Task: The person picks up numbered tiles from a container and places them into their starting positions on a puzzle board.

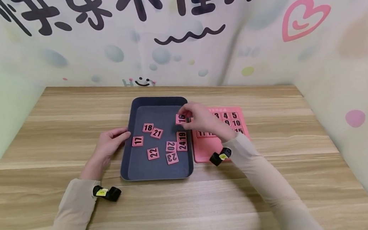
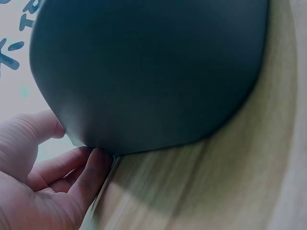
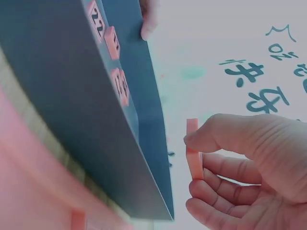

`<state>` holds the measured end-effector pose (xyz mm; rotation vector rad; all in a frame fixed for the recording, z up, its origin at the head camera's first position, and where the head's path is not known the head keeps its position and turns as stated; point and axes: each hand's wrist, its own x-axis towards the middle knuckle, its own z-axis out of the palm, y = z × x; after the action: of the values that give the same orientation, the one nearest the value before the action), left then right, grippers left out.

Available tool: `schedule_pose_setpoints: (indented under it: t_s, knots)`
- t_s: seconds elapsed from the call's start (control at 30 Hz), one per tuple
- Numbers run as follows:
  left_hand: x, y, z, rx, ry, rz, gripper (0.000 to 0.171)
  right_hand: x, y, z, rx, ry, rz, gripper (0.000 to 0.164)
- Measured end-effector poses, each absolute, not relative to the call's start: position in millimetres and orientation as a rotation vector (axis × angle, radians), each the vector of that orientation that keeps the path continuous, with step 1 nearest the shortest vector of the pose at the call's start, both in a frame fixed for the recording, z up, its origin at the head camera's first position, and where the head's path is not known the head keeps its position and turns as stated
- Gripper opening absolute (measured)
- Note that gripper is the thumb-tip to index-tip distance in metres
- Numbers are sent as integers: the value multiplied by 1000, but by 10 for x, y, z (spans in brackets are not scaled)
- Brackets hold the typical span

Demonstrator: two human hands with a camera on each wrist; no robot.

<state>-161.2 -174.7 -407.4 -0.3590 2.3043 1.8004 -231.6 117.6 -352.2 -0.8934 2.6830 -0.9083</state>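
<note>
A dark grey tray (image 1: 156,170) lies on the table with several pink number tiles in it, among them tile 18 (image 1: 148,127), tile 22 (image 1: 153,153) and tile 23 (image 1: 172,158). My left hand (image 1: 104,147) is at the tray's left side; in the left wrist view its thumb and fingers pinch the tray's rim (image 2: 144,148). Over the tray's right edge my right hand (image 1: 203,120) holds pink tile 16 (image 1: 180,119) between thumb and fingers. Just right of the tray lies a pink number board (image 1: 207,150), its upper rows filled with tiles and partly hidden by my right hand.
The wood-grain table (image 1: 165,212) meets a printed wall (image 1: 103,60) at the back, with pale side walls left and right. A wrist camera (image 1: 107,193) is strapped to my left wrist and another camera (image 1: 220,156) to my right.
</note>
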Motion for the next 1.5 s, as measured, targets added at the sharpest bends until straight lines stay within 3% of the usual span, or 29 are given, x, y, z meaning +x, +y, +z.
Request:
schedule_pose_setpoints:
  t_s: [0.5,1.13,1.33,1.5]
  knots:
    - [-1610,-1736,-4065,-383,2321,1764,51,-1990,1786,-3726,-688,2760,-932,24]
    - [-1606,-1752,-4089,-399,2328,1764,51,-1784,1713,-3929,-481,2793,-714,24]
    - [-1610,-1753,-4093,-399,2323,1762,51,-1774,1678,-3898,-448,2807,-650,33]
    - [-1616,-1753,-4089,-410,2318,1759,51,-1798,1716,-3867,-538,2795,-682,22]
